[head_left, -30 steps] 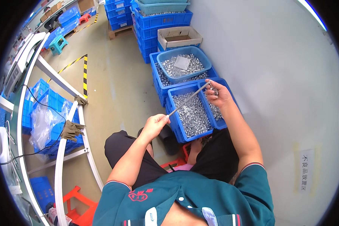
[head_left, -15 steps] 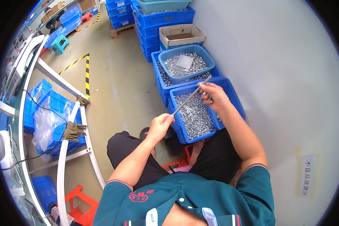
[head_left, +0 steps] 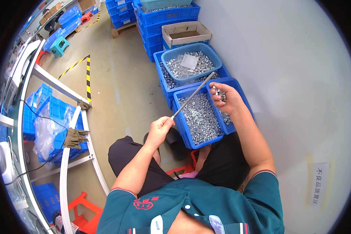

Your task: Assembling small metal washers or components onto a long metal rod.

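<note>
My left hand [head_left: 160, 130] is closed around the near end of a thin grey metal rod [head_left: 193, 95]. The rod slants up and right over a blue crate [head_left: 178, 111], its far end free. Close to that end, my right hand [head_left: 233, 102] is turned palm up with fingers curled, cupping several small shiny metal parts [head_left: 221, 95]. They look like short nuts or sleeves; their exact kind is too small to tell. Many similar metal pieces [head_left: 201, 121] fill the crate below, and more lie in the section under my right wrist.
A light blue basin [head_left: 166, 64] of metal parts sits on another blue crate ahead, with an open carton [head_left: 168, 38] and stacked crates [head_left: 152, 29] behind it. A pale wall [head_left: 284, 93] rises at right. At left stands a white-framed bench [head_left: 64, 167] with bagged blue crates [head_left: 56, 109] beneath.
My right hand has come off the rod's far end and turned up, showing the metal parts in it. My left hand has shifted slightly left and down with the rod.
</note>
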Demonstrator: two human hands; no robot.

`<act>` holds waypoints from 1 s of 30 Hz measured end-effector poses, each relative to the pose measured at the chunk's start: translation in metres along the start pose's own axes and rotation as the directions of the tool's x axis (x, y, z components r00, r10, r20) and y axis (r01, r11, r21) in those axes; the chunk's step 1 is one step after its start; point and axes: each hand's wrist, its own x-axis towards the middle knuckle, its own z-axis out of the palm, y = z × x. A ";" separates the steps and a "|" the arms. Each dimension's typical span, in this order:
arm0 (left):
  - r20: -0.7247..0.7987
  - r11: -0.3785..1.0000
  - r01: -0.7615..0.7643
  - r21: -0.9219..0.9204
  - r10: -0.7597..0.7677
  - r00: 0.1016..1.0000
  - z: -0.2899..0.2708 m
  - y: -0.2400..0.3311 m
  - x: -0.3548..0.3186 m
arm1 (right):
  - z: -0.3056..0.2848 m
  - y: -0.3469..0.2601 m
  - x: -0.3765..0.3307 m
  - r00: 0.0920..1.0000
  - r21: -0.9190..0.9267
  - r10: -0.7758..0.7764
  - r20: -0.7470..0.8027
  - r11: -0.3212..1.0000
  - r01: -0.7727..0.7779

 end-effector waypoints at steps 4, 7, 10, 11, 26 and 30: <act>-0.010 0.999 -0.036 0.020 0.036 0.999 -0.008 -0.004 -0.006 | -0.006 -0.004 0.000 0.999 0.008 -0.052 0.018 0.999 0.051; -0.014 0.996 -0.050 0.074 0.051 0.999 -0.013 -0.006 -0.009 | -0.008 -0.006 0.000 0.998 0.045 -0.066 0.004 0.997 0.066; -0.010 0.992 -0.063 0.111 0.065 0.998 -0.013 -0.007 -0.012 | -0.009 -0.009 0.000 0.998 0.097 -0.059 0.004 0.994 0.058; -0.007 0.991 -0.059 0.124 0.060 0.998 -0.013 -0.007 -0.012 | -0.009 -0.009 0.000 0.998 0.115 -0.061 0.005 0.992 0.060; -0.016 0.976 -0.099 0.196 0.104 0.994 -0.014 -0.006 -0.016 | 0.008 -0.007 -0.007 0.995 -0.246 -0.090 -0.035 0.966 0.078; 0.004 0.986 -0.112 0.121 0.113 0.994 -0.013 -0.008 -0.012 | 0.011 -0.008 -0.010 0.994 -0.206 -0.106 0.005 0.973 0.105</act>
